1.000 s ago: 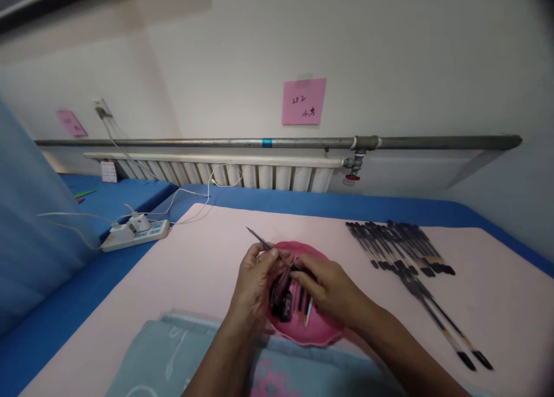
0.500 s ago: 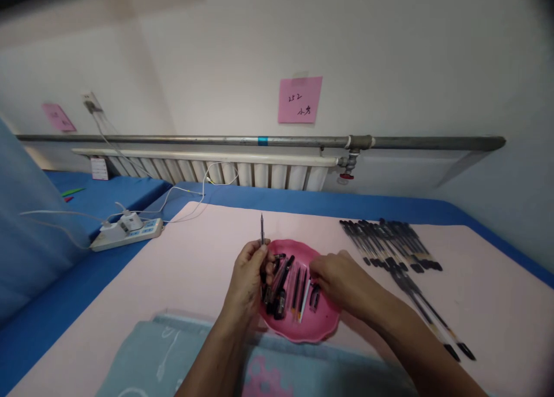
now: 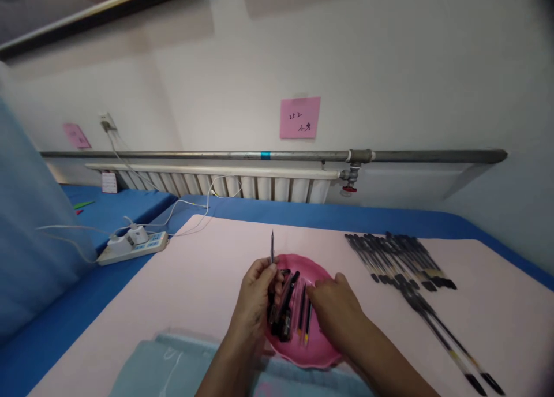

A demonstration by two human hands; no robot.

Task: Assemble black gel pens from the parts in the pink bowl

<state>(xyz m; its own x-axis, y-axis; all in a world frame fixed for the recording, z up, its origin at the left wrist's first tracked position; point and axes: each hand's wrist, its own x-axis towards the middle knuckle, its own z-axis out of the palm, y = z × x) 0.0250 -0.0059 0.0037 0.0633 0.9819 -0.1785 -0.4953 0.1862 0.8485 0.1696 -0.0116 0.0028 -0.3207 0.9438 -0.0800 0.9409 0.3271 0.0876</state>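
Observation:
A pink plate (image 3: 318, 359) sits on the pink mat near the front, with several black pen parts (image 3: 291, 310) lying in it. My left hand (image 3: 255, 296) is at the plate's left rim, closed round a thin pen (image 3: 272, 248) that points straight up. My right hand (image 3: 331, 310) reaches down into the plate from the right, fingers curled over the parts. What its fingertips hold is hidden.
A row of several black pens (image 3: 400, 258) lies on the pink mat (image 3: 182, 281) to the right. A white power strip (image 3: 132, 246) with cables rests on the blue cloth at left. A light blue cloth (image 3: 173, 368) lies at the front edge. A radiator (image 3: 225, 183) runs along the wall.
My left hand has turned the thin pen from slanting left to upright. My right hand let go of it and dropped into the plate among the parts.

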